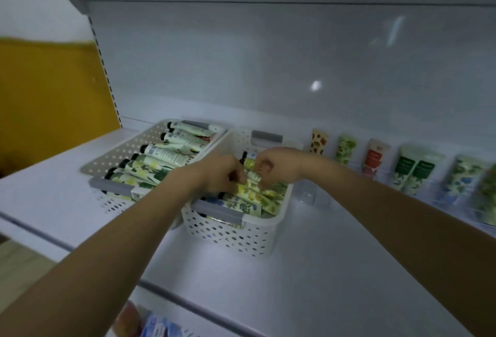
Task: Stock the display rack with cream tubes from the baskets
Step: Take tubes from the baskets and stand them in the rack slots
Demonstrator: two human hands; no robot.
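The tube (250, 162) is small, yellow-green, floral-printed, black-capped. My right hand (279, 166) pinches it over the right basket (236, 232); my left hand (217, 175) curls onto the tubes lying there, its grip unclear. Left basket (118, 154) alongside; rack (402, 173) to the right.

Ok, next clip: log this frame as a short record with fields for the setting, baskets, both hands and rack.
setting: white shelf
left basket: full of cream tubes, lying flat
right basket: partly filled, both hands inside
left hand: fingers down among the tubes, grip unclear
right hand: pinching a yellow-green tube
display rack: tubes standing upright in a row, at the right
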